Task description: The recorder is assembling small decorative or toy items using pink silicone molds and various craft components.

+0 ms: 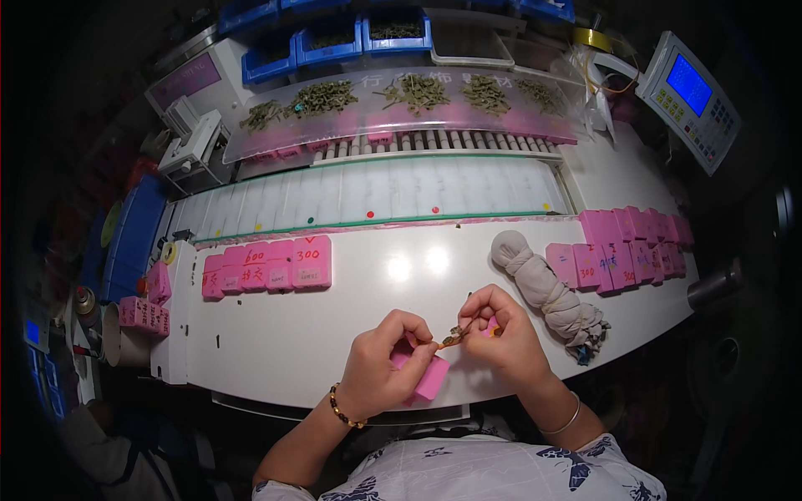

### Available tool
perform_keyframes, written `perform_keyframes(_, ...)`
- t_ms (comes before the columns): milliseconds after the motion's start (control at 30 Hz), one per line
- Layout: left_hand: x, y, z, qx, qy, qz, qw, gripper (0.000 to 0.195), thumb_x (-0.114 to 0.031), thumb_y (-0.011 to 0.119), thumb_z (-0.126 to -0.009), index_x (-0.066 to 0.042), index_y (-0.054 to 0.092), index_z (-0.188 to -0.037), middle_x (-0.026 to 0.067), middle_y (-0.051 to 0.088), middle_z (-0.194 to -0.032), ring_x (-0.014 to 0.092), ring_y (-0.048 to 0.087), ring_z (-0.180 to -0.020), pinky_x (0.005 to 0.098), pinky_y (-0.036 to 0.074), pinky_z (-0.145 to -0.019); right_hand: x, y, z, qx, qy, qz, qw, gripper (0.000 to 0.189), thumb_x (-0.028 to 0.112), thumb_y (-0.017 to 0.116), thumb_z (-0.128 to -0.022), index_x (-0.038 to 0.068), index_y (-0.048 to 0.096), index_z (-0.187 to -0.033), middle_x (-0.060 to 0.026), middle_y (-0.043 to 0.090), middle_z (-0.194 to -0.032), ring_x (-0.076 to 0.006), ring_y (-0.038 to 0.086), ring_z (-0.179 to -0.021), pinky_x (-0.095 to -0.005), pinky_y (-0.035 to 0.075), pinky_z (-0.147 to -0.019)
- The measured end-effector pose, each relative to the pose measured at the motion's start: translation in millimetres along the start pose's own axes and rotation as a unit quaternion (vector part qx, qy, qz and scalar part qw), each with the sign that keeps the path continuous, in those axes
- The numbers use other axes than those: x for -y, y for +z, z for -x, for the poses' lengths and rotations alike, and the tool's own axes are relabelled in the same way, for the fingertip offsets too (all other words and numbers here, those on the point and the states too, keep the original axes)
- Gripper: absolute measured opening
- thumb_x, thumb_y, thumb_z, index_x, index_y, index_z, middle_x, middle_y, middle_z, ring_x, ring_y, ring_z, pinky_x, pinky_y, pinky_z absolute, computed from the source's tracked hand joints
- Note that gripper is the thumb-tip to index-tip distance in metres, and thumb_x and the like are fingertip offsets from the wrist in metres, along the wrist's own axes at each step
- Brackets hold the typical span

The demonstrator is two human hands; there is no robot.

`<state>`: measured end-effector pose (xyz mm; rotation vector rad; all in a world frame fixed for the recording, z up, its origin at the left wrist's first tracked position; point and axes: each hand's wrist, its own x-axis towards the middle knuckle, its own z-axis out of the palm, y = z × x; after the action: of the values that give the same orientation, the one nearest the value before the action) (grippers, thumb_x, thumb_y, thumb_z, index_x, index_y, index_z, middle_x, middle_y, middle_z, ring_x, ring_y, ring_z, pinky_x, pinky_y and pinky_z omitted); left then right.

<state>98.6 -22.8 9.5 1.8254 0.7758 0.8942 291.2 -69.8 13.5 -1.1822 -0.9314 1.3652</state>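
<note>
Near the front edge of the white table (263,351), my left hand (391,366) holds a pink block (432,379) partly under its fingers, with an orange strip pinched at finger and thumb. My right hand (501,335) pinches small dark olive pieces (452,337) between the two hands, close to the left fingertips. A bit of pink and orange shows within the right fingers; what it belongs to is hidden. Beside my right hand lies a bundle wrapped in light cloth (551,294), tied along its length.
Pink blocks with handwriting stand at left (312,263) and right (617,263). Behind are a white strip with coloured dots (376,188), a clear tray (388,125) with olive piles, and blue bins (329,41). A keypad display (689,100) stands back right.
</note>
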Motion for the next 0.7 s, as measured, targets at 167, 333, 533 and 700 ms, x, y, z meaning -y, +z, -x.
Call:
perform_keyframes(167,2,-3,1,0.028,-0.051,0.051,0.997,0.017,-0.001,0.065,-0.085,0.0,0.052,-0.096,0.0052,0.062,-0.081,0.008,0.061,-0.074,0.022,0.049,-0.067,2,1,0,-0.009,0.027,-0.042,0.999,0.028,-0.009,0.058,-0.075,0.001,0.051,-0.101,-0.0017,0.055,-0.087,-0.0026,0.048,-0.068,-0.0165,0.04,-0.06)
perform_keyframes(333,2,-6,-3,0.104,-0.141,0.105,0.979,0.019,-0.003,0.064,-0.086,0.0,0.051,-0.1,0.0047,0.061,-0.089,0.007,0.06,-0.081,0.0214,0.048,-0.071,6,0,-6,-0.019,0.064,-0.157,0.985,0.029,-0.01,0.057,-0.077,0.003,0.05,-0.102,-0.0029,0.056,-0.087,-0.0038,0.049,-0.065,-0.0182,0.039,-0.053)
perform_keyframes(533,0,-18,-14,0.137,-0.178,0.018,0.974,0.022,-0.008,0.065,-0.087,0.0,0.052,-0.103,0.0043,0.061,-0.082,0.008,0.061,-0.076,0.0223,0.049,-0.069,1,1,-15,-0.048,0.016,-0.071,0.996,0.027,-0.004,0.061,-0.082,0.004,0.05,-0.105,-0.0031,0.057,-0.092,-0.0044,0.053,-0.071,-0.0169,0.041,-0.053)
perform_keyframes(700,-5,-30,-23,0.168,-0.176,-0.051,0.969,0.027,-0.011,0.066,-0.086,0.0,0.052,-0.106,0.0034,0.061,-0.071,0.009,0.06,-0.067,0.0239,0.049,-0.064,0,-2,-19,-0.106,-0.118,0.055,0.986,0.028,-0.004,0.062,-0.081,0.002,0.051,-0.106,-0.005,0.059,-0.096,-0.0055,0.056,-0.081,-0.0155,0.046,-0.057)
